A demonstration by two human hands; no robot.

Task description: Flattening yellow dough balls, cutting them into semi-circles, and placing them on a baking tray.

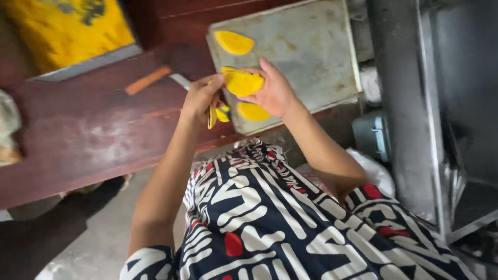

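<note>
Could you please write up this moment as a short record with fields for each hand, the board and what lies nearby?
Left hand: grips a yellow peel strip
Right hand: holds a yellow fruit piece
Board: grey, stained, carrying two more yellow pieces
Knife: wooden handle, lying on the dark red table
Clothing: dark patterned fabric

Left hand (199,98) is covering most of the thin grey metal knife blade (180,81). Top edge is cutting off the yellow-stained container (62,28). Left edge is cropping a blurred pale lumpy object (8,129), kind unreadable.
</note>
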